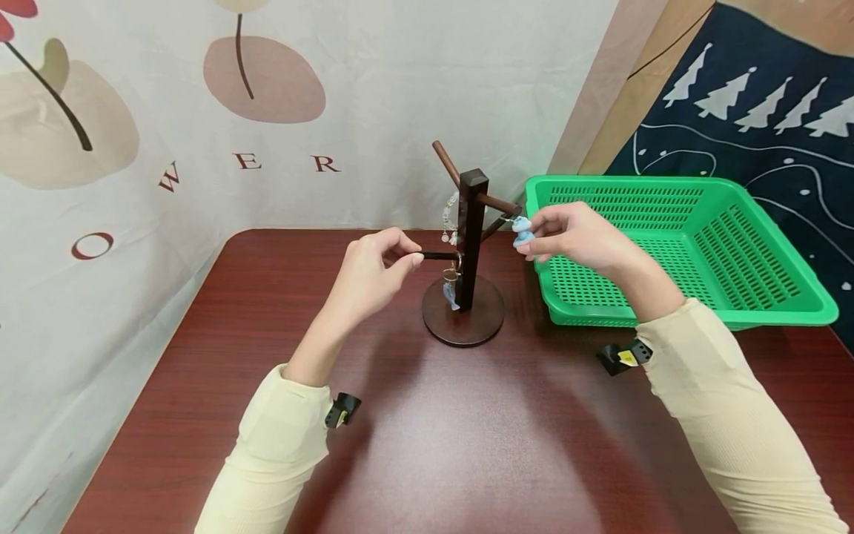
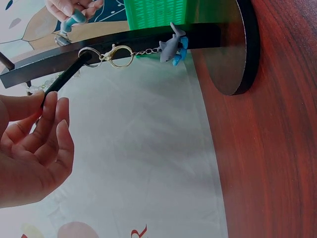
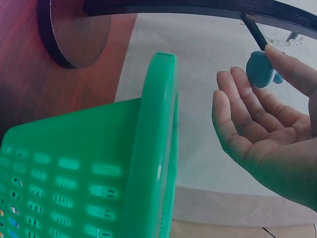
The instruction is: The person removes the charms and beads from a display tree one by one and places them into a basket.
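Observation:
A dark wooden stand [image 1: 471, 237] with side pegs and a round base stands on the table. My left hand [image 1: 376, 271] pinches the tip of its left peg [image 2: 69, 74] between thumb and fingers. From that peg, close to the post, hangs a gold-ringed keychain with a grey-blue shark charm [image 2: 171, 47]. My right hand [image 1: 580, 237] pinches a light-blue figure charm [image 1: 523, 232], right by the end of the upper right peg [image 1: 500, 204]. In the right wrist view, the thumb covers part of this charm [image 3: 260, 69]. A clear beaded strand [image 1: 450, 216] hangs behind the post's left side.
A green perforated basket [image 1: 680, 319] sits to the right, its near left corner under my right hand. A pale printed cloth [image 1: 414, 89] hangs behind the reddish-brown table [image 1: 440, 445], and a dark tree-patterned cloth [image 1: 767, 141] is at the back right.

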Available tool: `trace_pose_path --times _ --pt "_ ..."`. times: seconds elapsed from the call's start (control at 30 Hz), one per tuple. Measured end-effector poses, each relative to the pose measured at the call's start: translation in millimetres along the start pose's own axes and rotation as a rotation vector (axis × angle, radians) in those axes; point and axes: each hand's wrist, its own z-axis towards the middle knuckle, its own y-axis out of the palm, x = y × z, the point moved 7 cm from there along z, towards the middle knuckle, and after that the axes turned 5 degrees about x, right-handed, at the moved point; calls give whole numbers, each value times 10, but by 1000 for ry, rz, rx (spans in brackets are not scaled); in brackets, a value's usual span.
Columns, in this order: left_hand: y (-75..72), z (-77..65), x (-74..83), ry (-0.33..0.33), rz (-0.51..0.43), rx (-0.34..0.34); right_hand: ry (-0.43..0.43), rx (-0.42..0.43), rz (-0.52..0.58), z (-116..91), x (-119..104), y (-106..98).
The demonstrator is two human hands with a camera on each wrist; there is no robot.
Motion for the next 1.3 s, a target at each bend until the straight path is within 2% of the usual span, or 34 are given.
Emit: trace_pose_path --times 0.3,0.63,0.97,1.3 --pt "1 -7 6 -1 1 3 -24 -1 1 -18 -11 -39" --pt "-1 -10 11 7 -7 10 -5 20 -41 -1 23 -94" --pt "3 -11 8 5 -9 9 -21 44 -60 -15 -7 -148" --pt "8 -11 3 3 -5 6 3 60 -72 -35 -49 -205"
